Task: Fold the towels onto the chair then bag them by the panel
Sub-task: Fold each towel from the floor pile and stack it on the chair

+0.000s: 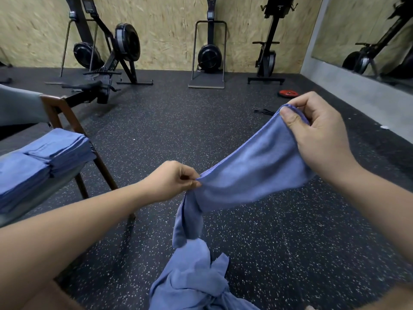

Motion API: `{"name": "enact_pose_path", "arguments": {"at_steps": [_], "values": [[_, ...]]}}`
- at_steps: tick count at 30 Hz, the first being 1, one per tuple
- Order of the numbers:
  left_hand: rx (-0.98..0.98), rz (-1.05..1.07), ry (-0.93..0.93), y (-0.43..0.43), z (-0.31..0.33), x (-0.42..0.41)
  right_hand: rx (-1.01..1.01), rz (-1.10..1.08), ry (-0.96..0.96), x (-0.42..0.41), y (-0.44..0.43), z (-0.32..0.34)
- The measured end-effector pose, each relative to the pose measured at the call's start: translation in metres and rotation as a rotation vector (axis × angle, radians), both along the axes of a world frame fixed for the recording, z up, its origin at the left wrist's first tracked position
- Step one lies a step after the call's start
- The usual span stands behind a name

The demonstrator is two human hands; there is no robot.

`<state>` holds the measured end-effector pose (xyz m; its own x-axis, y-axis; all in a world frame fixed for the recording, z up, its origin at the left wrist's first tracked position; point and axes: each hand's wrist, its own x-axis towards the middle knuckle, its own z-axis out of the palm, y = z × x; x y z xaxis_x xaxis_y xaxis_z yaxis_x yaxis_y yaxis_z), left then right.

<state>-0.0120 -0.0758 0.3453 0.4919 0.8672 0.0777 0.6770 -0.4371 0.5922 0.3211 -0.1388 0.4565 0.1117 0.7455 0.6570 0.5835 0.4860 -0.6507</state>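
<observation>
Room: black speckled rubber floor (279,242) runs back to a chipboard wall (161,30) lined with exercise machines (210,54); a red weight plate (288,93) lies on the floor, far right.
Chair: wooden-framed chair (67,117) at the left, carrying 2 folded stacks (44,157) of blue towels side by side on its seat, kept within reach so each finished piece can go straight on top.
Held towel: 1 blue towel (252,171) stretched in the air between both hands, its loose end drooping toward the heap below.
Left hand: left hand (172,182) pinches the near corner between thumb and fingertips.
Right hand: right hand (317,135) grips the far corner, raised higher, thumb on top, so the top edge is pulled taut (likely squaring it up for a first fold).
Loose pile: unfolded towels (194,276) are heaped at the bottom of the view; what they rest on is not visible.
Progress: folding looks well along, not finished.
Bag: none in view, so bagging seems not yet started.
</observation>
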Motion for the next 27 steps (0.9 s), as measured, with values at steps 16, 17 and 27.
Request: {"name": "enact_pose_path", "arguments": {"at_steps": [16,17,27], "values": [[0.237,-0.252,-0.025,-0.052,0.052,0.032,-0.616,0.430,-0.532,-0.060,-0.012,-0.054],[0.241,-0.267,-0.033,-0.054,0.051,0.033,-0.639,0.446,-0.537,-0.060,-0.011,-0.055],[0.293,-0.265,-0.028,-0.056,0.049,0.036,-0.593,0.537,-0.426,-0.050,-0.009,-0.053]]}}
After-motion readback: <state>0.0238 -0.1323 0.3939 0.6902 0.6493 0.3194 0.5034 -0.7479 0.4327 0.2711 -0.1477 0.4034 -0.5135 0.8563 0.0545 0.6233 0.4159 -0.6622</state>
